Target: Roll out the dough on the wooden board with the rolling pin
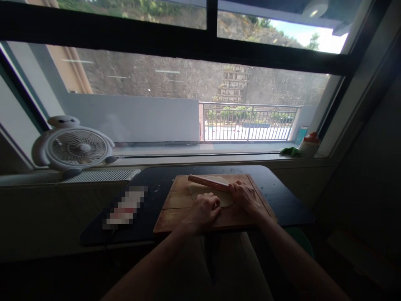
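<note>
Where the rolling pin (206, 182) slants far-left over the dough (199, 190), the right hand (245, 195) clasps its near-right end; the left hand (205, 205) curls nearer, hold unclear.

Both forearms (159, 257) reach forward, the left hand (205, 206) curled, the right hand (246, 196) gripping.

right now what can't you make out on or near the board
Rolling pin, right end: head view, covered by the right hand.
Left hand, underside and grip: head view, hidden by its own back.
Pale sheet, part: head view, covered by the rolling pin and left hand.
Pixelated item left of the board: head view, blurred out by blocks.
</note>
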### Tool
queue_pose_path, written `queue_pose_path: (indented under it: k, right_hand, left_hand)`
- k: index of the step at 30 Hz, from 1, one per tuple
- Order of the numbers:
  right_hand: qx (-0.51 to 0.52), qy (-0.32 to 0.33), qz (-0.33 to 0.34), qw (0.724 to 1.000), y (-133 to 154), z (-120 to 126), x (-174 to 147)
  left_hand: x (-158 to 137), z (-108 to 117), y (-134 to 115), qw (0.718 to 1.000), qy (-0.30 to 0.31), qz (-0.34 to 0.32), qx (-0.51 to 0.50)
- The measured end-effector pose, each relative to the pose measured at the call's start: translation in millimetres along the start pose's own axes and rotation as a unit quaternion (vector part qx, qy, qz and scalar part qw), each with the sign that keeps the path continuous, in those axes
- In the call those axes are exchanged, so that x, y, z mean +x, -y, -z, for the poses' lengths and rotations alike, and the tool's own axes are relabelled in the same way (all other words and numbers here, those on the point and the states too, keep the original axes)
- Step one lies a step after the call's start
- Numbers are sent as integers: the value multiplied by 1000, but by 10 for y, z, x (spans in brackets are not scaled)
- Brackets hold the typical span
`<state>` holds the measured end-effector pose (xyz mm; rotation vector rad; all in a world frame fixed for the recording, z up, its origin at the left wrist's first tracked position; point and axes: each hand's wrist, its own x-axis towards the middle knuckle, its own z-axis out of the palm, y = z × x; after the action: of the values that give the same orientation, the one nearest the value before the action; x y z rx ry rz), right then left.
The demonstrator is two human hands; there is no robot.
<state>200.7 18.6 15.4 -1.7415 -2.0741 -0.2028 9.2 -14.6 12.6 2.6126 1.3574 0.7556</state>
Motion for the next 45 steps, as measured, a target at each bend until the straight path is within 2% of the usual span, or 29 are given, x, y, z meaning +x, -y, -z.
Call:
queue_pose_path:
  k: [3,7,9,12,14,16,17,20,23,28,30,32,37,39,41,45]
  right_hand:
    - [-10,-6,-17,1000,-7,-48,34]
    - [-22,-21,-24,999,-11,-122,55]
    - [-21,-38,-18,999,-13,-140,33]
    - [-11,-53,-10,998,-8,-152,-33]
    - [3,-52,8,999,16,-153,-78]
    - [19,-52,27,998,63,-146,-107]
    - [27,-54,28,998,94,-140,-113]
    - [37,-62,7,997,191,-114,-126]
    - [31,-55,4,998,267,-86,-248]
    - [39,-63,35,997,324,-22,-751]
    - [39,-56,47,997,332,-4,-850]
    - [31,-39,39,998,341,-8,-783]
    - [9,22,-27,999,388,-69,-189]
    - [9,39,-40,998,405,-78,-69]
    - [9,30,-32,999,410,-75,-132]
    - [10,-24,15,1000,392,-29,-601]
  left_hand:
    - [-14,-61,-50,999,-26,9,27]
    - [-70,-83,-115,997,-24,9,66]
    - [-106,-13,-105,999,-5,-7,50]
    - [-128,223,0,999,11,-47,-4]
    - [-93,398,122,998,-46,-36,3]
    - [-17,494,264,991,-124,7,58]
    - [27,497,332,988,-128,18,84]
    - [124,363,481,986,-74,61,137]
    - [81,217,504,982,-47,94,157]
    - [-291,264,409,988,-26,41,146]
    - [-385,297,409,989,-11,36,144]
    - [-352,295,446,986,3,46,159]
    - [97,224,562,972,19,121,199]
    - [188,216,557,969,18,137,206]
    - [123,214,512,971,10,119,209]
    - [-305,218,355,977,-9,61,205]
